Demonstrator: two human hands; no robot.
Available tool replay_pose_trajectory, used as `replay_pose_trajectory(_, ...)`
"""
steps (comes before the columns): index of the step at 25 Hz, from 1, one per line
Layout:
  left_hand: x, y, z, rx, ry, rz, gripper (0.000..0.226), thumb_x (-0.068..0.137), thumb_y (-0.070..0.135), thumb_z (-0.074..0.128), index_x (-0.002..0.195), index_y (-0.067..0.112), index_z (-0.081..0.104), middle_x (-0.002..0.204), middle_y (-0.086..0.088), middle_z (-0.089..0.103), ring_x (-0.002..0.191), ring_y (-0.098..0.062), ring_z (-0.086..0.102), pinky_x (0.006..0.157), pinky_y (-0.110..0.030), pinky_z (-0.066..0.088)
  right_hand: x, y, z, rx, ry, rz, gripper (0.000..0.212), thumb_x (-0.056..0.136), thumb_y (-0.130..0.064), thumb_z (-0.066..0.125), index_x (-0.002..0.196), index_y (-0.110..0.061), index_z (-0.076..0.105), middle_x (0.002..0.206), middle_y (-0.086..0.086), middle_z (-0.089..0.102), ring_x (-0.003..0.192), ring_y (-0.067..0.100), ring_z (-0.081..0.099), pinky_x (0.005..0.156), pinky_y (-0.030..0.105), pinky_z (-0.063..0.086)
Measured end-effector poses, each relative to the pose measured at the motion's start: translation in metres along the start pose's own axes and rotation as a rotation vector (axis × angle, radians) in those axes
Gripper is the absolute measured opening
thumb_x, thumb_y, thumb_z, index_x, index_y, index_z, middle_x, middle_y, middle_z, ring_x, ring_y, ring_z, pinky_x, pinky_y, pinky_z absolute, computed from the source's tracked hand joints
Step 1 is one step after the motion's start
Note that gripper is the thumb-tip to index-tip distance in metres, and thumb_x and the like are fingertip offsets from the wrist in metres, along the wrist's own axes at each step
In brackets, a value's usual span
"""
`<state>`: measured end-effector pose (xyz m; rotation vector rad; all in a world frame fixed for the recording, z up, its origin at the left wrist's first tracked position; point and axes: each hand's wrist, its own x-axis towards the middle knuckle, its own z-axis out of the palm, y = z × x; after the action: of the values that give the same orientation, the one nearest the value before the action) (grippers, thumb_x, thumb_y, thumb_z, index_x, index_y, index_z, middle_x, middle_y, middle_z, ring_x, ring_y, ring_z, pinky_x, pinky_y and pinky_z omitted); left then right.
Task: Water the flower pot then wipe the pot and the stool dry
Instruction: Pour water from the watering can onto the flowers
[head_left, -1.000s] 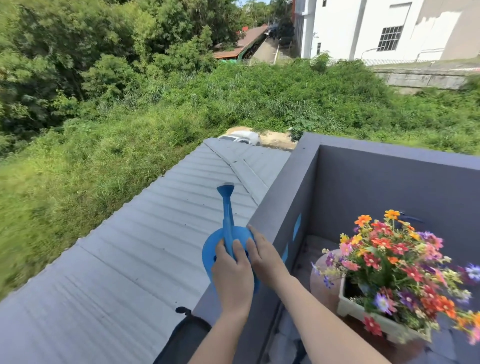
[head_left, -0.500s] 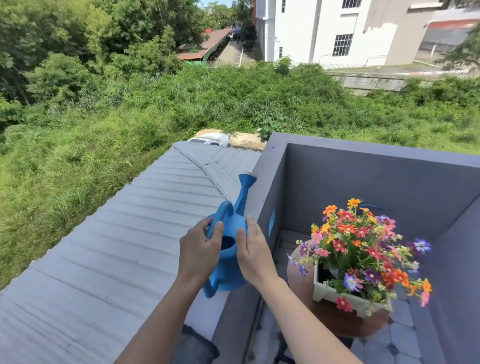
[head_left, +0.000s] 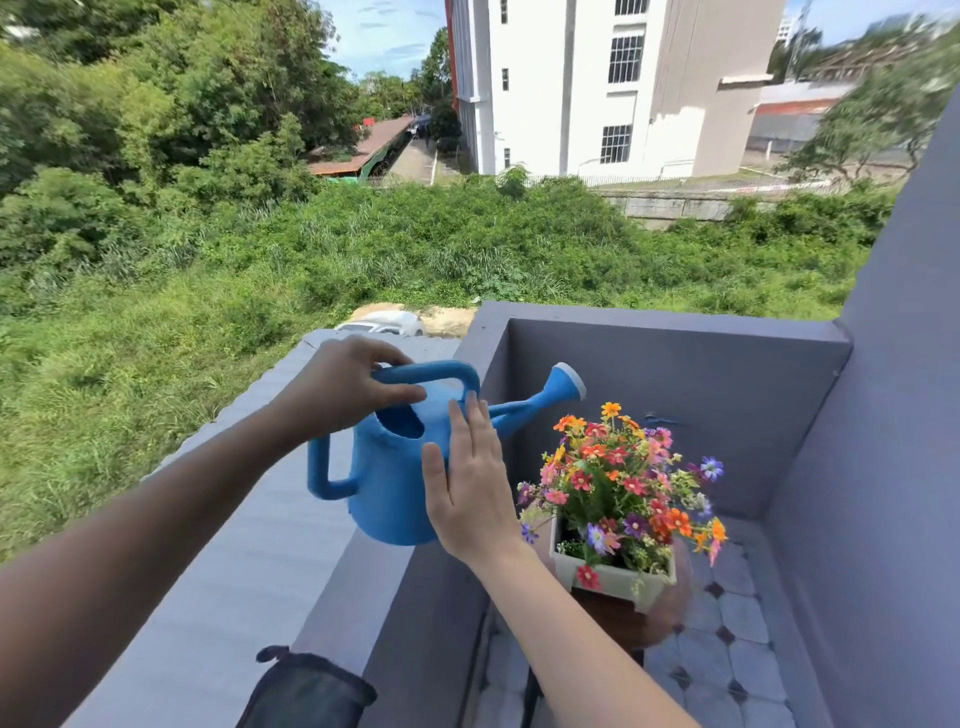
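I hold a blue watering can (head_left: 387, 480) in the air above the grey parapet. My left hand (head_left: 340, 387) grips its top handle. My right hand (head_left: 470, 480) lies flat, fingers straight, against the can's right side. The spout with its white-rimmed rose (head_left: 563, 383) points right, above and left of the flowers. A white rectangular flower pot (head_left: 610, 577) full of colourful flowers (head_left: 623, 480) stands on a round brown wooden stool (head_left: 623, 618) on the balcony floor. No water is visible.
A grey parapet wall (head_left: 675, 358) encloses the narrow balcony with its tiled floor (head_left: 727, 670). A corrugated grey roof (head_left: 249, 545) lies to the left beyond the wall. A dark fabric item (head_left: 306, 691) sits at the bottom edge. Grass, trees and a white building lie beyond.
The can has been lifted off the ledge and turned from lying down to upright, its spout now pointing right toward the flowers. My left hand shifted to the top handle.
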<state>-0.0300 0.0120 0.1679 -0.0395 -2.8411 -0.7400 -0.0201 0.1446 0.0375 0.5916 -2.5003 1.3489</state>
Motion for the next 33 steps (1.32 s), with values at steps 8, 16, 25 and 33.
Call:
replay_pose_trajectory(8,-0.001,0.022,-0.001,0.178,-0.015,0.188,0.033,0.075,0.030,0.076,0.103,0.012,0.074,0.069,0.001,0.068,0.049,-0.003,0.055,0.053,-0.006,0.043,-0.021,-0.006,-0.005,0.012,-0.043,0.050,0.071,0.094,-0.053,0.020,0.152,-0.015,0.003,0.163,-0.001,-0.002,0.148,0.013,-0.011,0.117,0.027,-0.007)
replay_pose_trajectory(16,0.009,0.053,-0.004,0.322,-0.160,0.228,0.035,0.078,0.028,0.074,0.111,0.019,0.071,0.050,0.023,0.047,0.040,0.000,0.047,0.046,-0.007,0.038,-0.023,-0.011,-0.010,0.105,-0.059,0.089,0.067,0.097,-0.048,0.023,0.152,-0.014,0.006,0.163,0.000,0.001,0.149,0.015,-0.007,0.120,0.031,-0.003)
replay_pose_trajectory(25,0.024,0.070,-0.016,0.481,-0.238,0.152,0.032,0.079,0.033,0.073,0.109,0.026,0.071,0.066,0.013,0.061,0.051,-0.009,0.045,0.048,-0.021,0.033,-0.015,-0.028,-0.017,0.224,-0.084,0.130,0.064,0.100,-0.045,0.024,0.152,-0.011,0.008,0.162,0.002,0.008,0.149,0.015,-0.002,0.121,0.031,0.000)
replay_pose_trajectory(33,0.014,0.079,-0.026,0.574,-0.349,0.190,0.031,0.077,0.037,0.073,0.107,0.028,0.072,0.058,0.018,0.057,0.050,-0.006,0.044,0.049,-0.020,0.030,-0.034,-0.036,-0.015,0.228,-0.085,0.049,0.065,0.099,-0.046,0.025,0.152,-0.011,0.009,0.162,0.003,0.008,0.149,0.015,0.000,0.120,0.029,-0.001)
